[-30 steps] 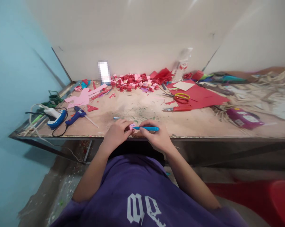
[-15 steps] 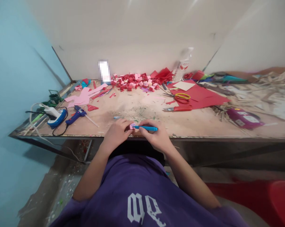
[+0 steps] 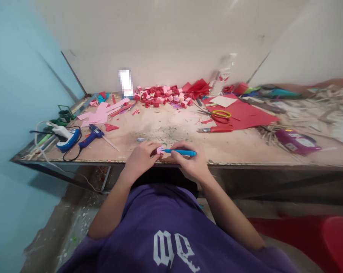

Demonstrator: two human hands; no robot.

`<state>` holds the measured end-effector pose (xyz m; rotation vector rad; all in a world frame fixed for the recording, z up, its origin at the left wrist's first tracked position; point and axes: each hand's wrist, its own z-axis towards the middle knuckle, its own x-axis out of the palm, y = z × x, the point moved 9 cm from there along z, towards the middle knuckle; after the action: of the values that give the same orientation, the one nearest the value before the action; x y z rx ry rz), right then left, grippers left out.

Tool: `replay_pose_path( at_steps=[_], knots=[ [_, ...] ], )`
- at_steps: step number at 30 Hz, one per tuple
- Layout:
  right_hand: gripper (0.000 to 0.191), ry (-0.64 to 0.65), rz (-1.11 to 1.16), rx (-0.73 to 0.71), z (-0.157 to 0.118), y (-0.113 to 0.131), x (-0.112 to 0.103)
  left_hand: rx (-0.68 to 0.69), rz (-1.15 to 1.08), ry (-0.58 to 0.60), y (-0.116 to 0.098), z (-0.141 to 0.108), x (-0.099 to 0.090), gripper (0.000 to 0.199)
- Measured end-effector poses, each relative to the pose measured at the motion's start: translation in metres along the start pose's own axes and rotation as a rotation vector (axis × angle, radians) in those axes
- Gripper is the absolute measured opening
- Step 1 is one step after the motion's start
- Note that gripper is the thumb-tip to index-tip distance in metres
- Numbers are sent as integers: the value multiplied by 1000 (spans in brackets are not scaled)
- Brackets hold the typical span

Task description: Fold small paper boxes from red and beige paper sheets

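At left, a glue gun lies on the table; the left hand pinches a cube near the front edge; the right hand pinches a pen, tip at the cube; farther right, a knife.

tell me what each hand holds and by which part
Left hand: the block, by its left side. Right hand: the pen, by the barrel, toward its tip.

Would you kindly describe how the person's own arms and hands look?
The left hand and right hand are bare, with no gloves visible. The purple shirt has short sleeves, leaving the forearms uncovered, and pale lettering across the front.
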<state>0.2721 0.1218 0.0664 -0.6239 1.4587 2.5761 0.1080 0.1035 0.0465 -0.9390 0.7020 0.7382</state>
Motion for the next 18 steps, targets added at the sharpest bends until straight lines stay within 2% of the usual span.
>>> replay_pose_path(
  at_steps=[3,11,18],
  knots=[
    [12,57,-4,-27,0,5,6,7,-9,11,0,0,1,26],
    [11,106,10,-67,0,10,12,23,-15,18,0,0,2,25],
    [10,97,-6,-45,0,9,8,12,-11,16,0,0,1,25]
  ],
)
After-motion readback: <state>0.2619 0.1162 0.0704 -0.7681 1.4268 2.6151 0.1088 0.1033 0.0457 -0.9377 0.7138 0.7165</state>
